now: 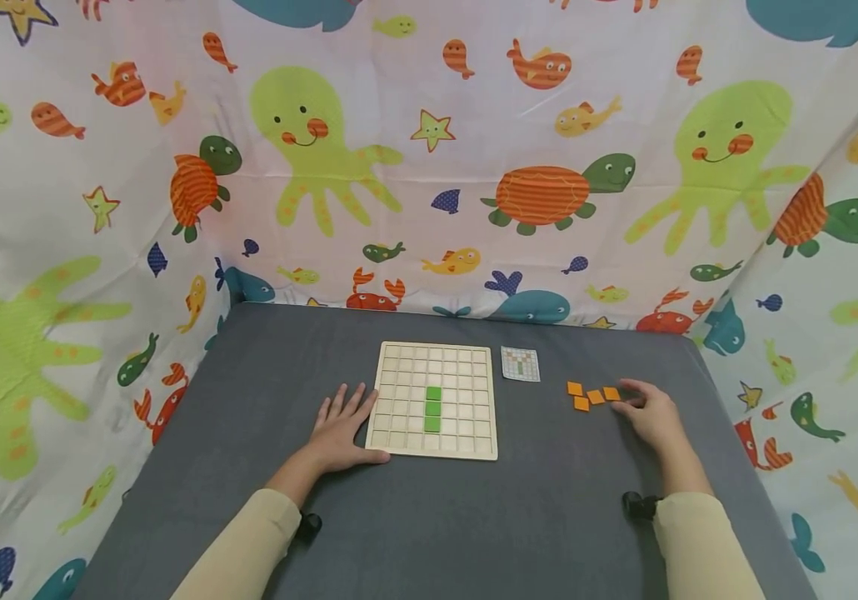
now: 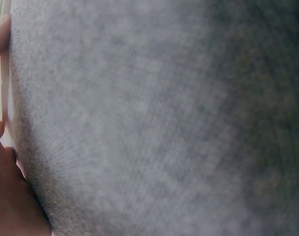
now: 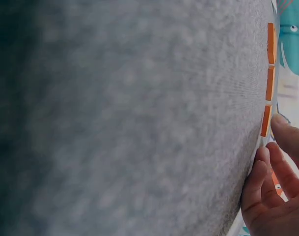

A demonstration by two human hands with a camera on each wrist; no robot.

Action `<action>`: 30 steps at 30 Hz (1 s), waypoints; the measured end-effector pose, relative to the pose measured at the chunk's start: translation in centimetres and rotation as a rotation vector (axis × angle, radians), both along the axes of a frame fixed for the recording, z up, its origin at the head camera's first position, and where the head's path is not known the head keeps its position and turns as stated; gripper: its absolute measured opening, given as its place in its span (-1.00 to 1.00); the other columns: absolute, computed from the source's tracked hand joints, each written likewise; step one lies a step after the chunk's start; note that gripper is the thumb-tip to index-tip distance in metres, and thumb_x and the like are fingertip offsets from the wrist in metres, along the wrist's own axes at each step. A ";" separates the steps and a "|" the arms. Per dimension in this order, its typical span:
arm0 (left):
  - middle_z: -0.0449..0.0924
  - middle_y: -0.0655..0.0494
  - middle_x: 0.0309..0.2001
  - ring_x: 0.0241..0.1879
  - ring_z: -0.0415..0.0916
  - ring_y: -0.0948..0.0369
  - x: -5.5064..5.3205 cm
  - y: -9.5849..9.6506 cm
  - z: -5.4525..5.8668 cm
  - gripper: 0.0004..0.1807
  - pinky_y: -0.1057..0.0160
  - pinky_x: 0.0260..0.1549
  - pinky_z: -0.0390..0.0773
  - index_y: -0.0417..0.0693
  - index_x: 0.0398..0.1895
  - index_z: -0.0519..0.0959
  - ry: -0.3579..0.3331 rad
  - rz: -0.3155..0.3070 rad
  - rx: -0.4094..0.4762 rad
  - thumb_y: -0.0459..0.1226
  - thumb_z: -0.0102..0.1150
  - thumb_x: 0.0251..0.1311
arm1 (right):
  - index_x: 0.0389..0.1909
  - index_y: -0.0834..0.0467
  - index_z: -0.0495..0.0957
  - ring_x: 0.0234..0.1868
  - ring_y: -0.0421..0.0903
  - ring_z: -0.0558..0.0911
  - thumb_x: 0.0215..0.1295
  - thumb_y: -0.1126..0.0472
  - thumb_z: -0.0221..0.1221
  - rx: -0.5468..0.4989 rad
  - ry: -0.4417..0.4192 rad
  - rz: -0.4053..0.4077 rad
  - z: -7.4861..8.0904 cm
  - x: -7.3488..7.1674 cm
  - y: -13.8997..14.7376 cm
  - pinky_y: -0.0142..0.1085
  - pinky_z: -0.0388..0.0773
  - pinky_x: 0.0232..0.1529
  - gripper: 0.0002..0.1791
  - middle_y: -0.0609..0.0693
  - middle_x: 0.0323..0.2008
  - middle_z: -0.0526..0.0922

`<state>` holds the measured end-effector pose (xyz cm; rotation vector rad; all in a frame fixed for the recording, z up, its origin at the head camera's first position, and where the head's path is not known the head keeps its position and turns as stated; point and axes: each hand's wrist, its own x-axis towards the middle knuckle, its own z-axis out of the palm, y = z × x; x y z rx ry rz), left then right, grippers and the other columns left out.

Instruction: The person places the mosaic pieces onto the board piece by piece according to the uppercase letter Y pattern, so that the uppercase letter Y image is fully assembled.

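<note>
A square wooden grid board lies on the table, with green tiles in one of its columns. My left hand rests beside it with fingers spread, the index finger touching its left edge and the thumb at its lower left corner. In the left wrist view, part of the left hand shows by the board's edge. Several orange square tiles lie right of the board. My right hand is at the rightmost orange tile. In the right wrist view, thumb and fingers stand apart beside an orange tile.
A small printed pattern card lies right of the board's upper corner. The grey table is bounded at the back and sides by a curtain with sea animals. Dark straps with small devices sit at the wrists.
</note>
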<state>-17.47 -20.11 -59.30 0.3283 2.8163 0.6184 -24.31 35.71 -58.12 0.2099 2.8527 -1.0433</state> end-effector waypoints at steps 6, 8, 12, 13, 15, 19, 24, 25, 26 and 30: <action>-0.22 0.01 0.66 0.62 -0.45 -0.16 0.0 0.0 0.0 0.30 -0.31 0.50 -0.33 0.19 0.66 -0.05 0.006 0.000 0.006 0.48 0.27 -0.09 | 0.33 0.23 0.47 -0.01 0.24 0.59 0.40 0.20 0.27 0.057 0.030 0.031 -0.4 -0.6 -0.2 0.18 0.52 0.01 -0.48 0.34 0.27 0.42; -0.23 0.01 0.66 0.62 -0.46 -0.16 0.0 -0.1 -0.1 0.29 -0.31 0.50 -0.34 0.19 0.66 -0.06 0.005 -0.001 0.006 0.48 0.27 -0.08 | 0.31 0.23 0.49 -0.04 0.22 0.59 0.39 0.22 0.28 0.075 0.044 0.045 -0.5 -0.7 -0.2 0.15 0.53 -0.03 -0.49 0.34 0.27 0.43; -0.24 0.02 0.66 0.62 -0.47 -0.15 0.0 -0.1 -0.2 0.30 -0.30 0.50 -0.35 0.20 0.66 -0.07 0.006 0.000 0.010 0.48 0.27 -0.08 | 0.28 0.25 0.52 -0.11 0.15 0.58 0.37 0.22 0.29 0.097 0.044 0.055 -0.6 -1.0 -0.2 0.03 0.53 -0.12 -0.52 0.33 0.22 0.47; -0.24 0.03 0.66 0.62 -0.47 -0.15 0.0 -0.1 -0.2 0.30 -0.30 0.50 -0.36 0.21 0.66 -0.08 0.005 0.000 0.011 0.48 0.27 -0.08 | 0.27 0.25 0.53 -0.13 0.14 0.57 0.37 0.22 0.29 0.100 0.038 0.050 -0.6 -1.1 -0.3 -0.01 0.52 -0.15 -0.52 0.32 0.21 0.48; -0.25 0.04 0.66 0.62 -0.48 -0.14 0.0 -0.2 -0.3 0.30 -0.29 0.50 -0.36 0.22 0.66 -0.09 0.003 0.001 0.007 0.48 0.26 -0.08 | 0.24 0.25 0.56 -0.16 0.12 0.55 0.38 0.21 0.29 0.106 0.023 0.037 -0.6 -1.2 -0.3 -0.08 0.49 -0.20 -0.54 0.31 0.17 0.49; -0.27 0.05 0.66 0.62 -0.49 -0.13 0.1 -0.2 -0.3 0.31 -0.28 0.50 -0.37 0.23 0.66 -0.11 -0.003 0.002 0.003 0.49 0.25 -0.08 | 0.23 0.24 0.57 -0.21 0.09 0.52 0.38 0.20 0.29 0.116 0.005 0.024 -0.5 -1.3 -0.3 -0.17 0.42 -0.28 -0.56 0.30 0.14 0.48; -0.27 0.05 0.66 0.62 -0.49 -0.13 0.0 -0.1 -0.2 0.31 -0.28 0.50 -0.38 0.23 0.66 -0.11 -0.005 0.004 0.004 0.48 0.26 -0.08 | 0.21 0.25 0.59 -0.22 0.07 0.51 0.37 0.21 0.30 0.130 0.017 0.052 -0.3 -1.3 -0.4 -0.20 0.40 -0.30 -0.57 0.30 0.12 0.49; -0.27 0.05 0.66 0.62 -0.48 -0.13 0.0 -0.1 -0.2 0.31 -0.28 0.50 -0.38 0.24 0.66 -0.12 -0.005 0.003 0.000 0.49 0.26 -0.08 | 0.20 0.24 0.60 -0.22 0.07 0.51 0.37 0.20 0.30 0.130 0.015 0.052 -0.3 -1.3 -0.4 -0.20 0.39 -0.30 -0.58 0.29 0.11 0.49; -0.25 0.04 0.66 0.62 -0.47 -0.14 0.0 -0.1 -0.2 0.30 -0.28 0.50 -0.38 0.22 0.66 -0.10 -0.002 0.003 0.004 0.48 0.27 -0.08 | 0.19 0.24 0.61 -0.21 0.07 0.50 0.37 0.19 0.30 0.127 0.010 0.050 -0.3 -1.3 -0.4 -0.20 0.39 -0.30 -0.59 0.29 0.09 0.50; -0.24 0.02 0.66 0.62 -0.46 -0.15 0.0 -0.1 -0.2 0.30 -0.29 0.50 -0.36 0.20 0.66 -0.09 0.001 0.001 0.004 0.47 0.28 -0.07 | 0.18 0.25 0.60 -0.17 0.09 0.50 0.40 0.11 0.28 0.109 -0.030 0.034 -0.4 -1.1 -0.1 -0.15 0.44 -0.24 -0.57 0.28 0.02 0.54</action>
